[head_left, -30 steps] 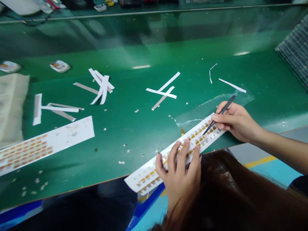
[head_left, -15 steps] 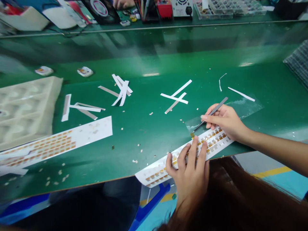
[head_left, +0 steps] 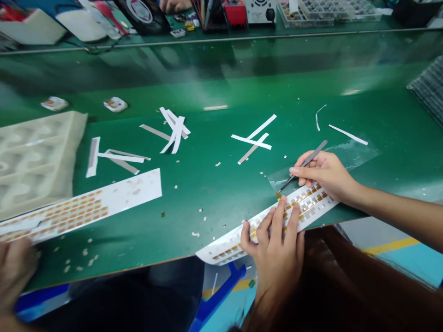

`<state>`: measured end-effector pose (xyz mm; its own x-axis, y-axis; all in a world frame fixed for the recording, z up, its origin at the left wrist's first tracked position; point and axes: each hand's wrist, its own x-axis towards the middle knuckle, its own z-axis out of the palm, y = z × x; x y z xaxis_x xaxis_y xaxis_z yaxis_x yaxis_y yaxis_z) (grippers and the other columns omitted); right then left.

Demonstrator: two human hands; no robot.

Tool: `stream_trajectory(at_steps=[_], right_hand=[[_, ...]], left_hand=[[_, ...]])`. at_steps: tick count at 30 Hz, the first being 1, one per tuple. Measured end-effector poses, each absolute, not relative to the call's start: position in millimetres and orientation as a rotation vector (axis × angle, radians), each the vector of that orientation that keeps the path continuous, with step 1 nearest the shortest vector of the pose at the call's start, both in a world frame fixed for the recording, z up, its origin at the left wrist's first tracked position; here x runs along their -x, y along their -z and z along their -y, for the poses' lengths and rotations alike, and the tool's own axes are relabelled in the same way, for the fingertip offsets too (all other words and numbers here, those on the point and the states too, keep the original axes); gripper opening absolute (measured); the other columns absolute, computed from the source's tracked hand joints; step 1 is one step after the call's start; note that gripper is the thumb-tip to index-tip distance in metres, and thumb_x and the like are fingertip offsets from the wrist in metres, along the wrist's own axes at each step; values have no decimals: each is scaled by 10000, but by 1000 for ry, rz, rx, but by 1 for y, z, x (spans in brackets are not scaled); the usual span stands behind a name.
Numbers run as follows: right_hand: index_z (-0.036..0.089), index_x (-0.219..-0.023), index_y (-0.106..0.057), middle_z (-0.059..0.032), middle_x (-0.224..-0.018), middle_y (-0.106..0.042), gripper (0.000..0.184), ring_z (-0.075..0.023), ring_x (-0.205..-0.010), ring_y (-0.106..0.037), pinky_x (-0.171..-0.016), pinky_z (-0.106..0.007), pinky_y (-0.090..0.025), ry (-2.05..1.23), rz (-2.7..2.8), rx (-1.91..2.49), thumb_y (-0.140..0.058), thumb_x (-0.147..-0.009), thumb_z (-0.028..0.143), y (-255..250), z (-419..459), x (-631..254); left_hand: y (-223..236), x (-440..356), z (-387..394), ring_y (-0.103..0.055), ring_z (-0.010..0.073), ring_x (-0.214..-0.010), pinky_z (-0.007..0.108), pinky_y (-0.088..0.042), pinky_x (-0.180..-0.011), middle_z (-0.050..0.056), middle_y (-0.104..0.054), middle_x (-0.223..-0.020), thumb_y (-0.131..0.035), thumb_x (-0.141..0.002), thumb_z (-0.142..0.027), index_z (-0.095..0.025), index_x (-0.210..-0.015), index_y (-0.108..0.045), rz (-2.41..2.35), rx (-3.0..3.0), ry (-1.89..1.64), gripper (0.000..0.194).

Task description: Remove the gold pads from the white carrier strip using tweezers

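Note:
My right hand (head_left: pixel 325 175) is closed around dark tweezers (head_left: pixel 304 166). Their tip meets a small gold-coloured piece (head_left: pixel 278 195) at the upper edge of a white sheet (head_left: pixel 221 244). Rows of small gold and pale rectangles cover this sheet, and its lower left corner sticks out past the table edge. My left hand (head_left: pixel 272 240) lies on the sheet with fingers spread, hiding part of the rows. Beneath and beyond my right hand, a clear plastic film (head_left: pixel 358 150) rests on the green table (head_left: pixel 194 180).
At the left edge a co-worker's hand (head_left: pixel 19 265) touches another patterned sheet (head_left: pixel 138 184), near a moulded cream tray (head_left: pixel 38 157). White paper strips (head_left: pixel 176 131) and tiny scraps are scattered about. Pens, a red box (head_left: pixel 235 14) and clear compartment boxes (head_left: pixel 339 11) stand on the back shelf.
A co-worker's hand has come in at the left edge, onto the other sheet. My hands, the tweezers and my sheet have hardly moved.

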<state>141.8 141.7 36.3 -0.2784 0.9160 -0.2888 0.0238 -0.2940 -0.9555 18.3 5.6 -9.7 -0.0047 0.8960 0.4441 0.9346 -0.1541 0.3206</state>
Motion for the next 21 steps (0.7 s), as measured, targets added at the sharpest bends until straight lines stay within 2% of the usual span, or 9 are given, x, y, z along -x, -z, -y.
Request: stream_trajectory(at_steps=[3, 9, 13, 17, 21], right_hand=[[148, -701, -586, 29, -494, -593, 284, -61, -406, -504, -396, -183, -381, -1658, 1246, 1252, -795, -576, 293, -36, -141, -141], [151, -670, -556, 35, -502, -587, 316, -47, -369, -446, -340, -184, -295, -1663, 1149, 1234, -818, -539, 269, -40, -142, -136], [157, -711, -537, 35, -493, -567, 320, -41, -384, -420, -358, -182, -268, -1653, 1064, 1197, -804, -588, 284, -48, -138, -144], [180, -766, -518, 77, -437, -502, 266, -49, -404, -441, -409, -181, -317, -1645, 1126, 1092, -761, -668, 217, -55, -125, -165], [179, -770, -491, 37, -563, -600, 302, -33, -384, -423, -373, -168, -287, -1669, 1165, 1122, -769, -659, 218, -45, -112, -184]], left_hand=[[10, -19, -6, -486, 231, -1020, 515, -120, -1046, 26, -566, -1274, -560, -814, -319, -297, -1174, -570, 1991, 2161, 884, 360], [9, -20, -6, -487, 230, -1009, 509, -127, -1038, 35, -575, -1262, -536, -834, -312, -304, -1164, -579, 2014, 2151, 890, 334], [8, -18, -6, -484, 236, -1038, 516, -135, -1029, 46, -557, -1283, -540, -837, -344, -312, -1181, -565, 2031, 2183, 899, 347], [5, -16, -3, -470, 252, -1112, 557, -163, -1001, 47, -505, -1338, -577, -820, -313, -390, -1004, -643, 2006, 2240, 884, 210], [2, -13, -2, -452, 278, -1143, 591, -188, -980, 68, -473, -1364, -556, -837, -316, -394, -981, -653, 2012, 2306, 856, 191]])
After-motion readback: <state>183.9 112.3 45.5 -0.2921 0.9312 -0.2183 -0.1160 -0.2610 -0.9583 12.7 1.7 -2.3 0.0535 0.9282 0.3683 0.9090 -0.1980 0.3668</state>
